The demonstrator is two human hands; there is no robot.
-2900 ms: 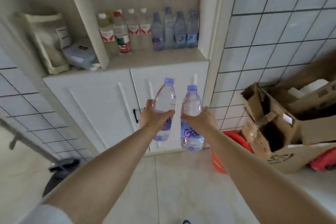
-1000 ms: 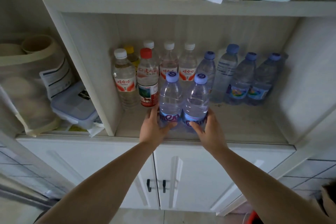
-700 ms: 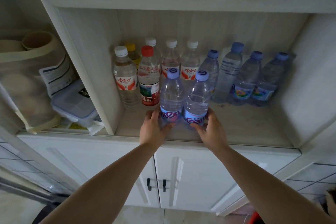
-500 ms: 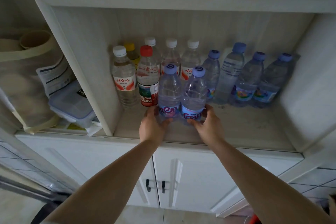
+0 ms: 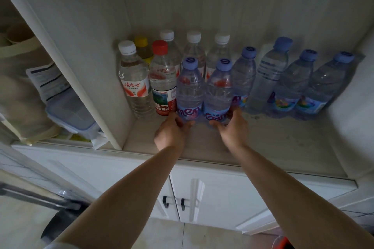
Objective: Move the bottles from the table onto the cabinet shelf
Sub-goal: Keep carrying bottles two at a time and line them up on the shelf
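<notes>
A pale cabinet shelf [image 5: 263,147] spans the middle of the view, closed in by a white divider panel [image 5: 81,79] toward 9 o'clock and white cabinet doors [image 5: 212,198] with two dark handles toward 6 o'clock. Beige floor tile lies at the bottom edge.

Both forearms reach up from 6 o'clock. The left hand [image 5: 171,131] curls its fingers round the base of the left purple-capped bottle [image 5: 189,87]; the right hand [image 5: 232,129] curls round the base of the right purple-capped bottle [image 5: 219,91]. Both bottles stand upright on the shelf, touching, in front of the back row.

Their labels show partial pink lettering, not fully readable. At 10 o'clock a white-capped bottle [image 5: 134,83] carries red Chinese characters; a red-capped bottle [image 5: 163,79] beside it shows a horse picture.
</notes>
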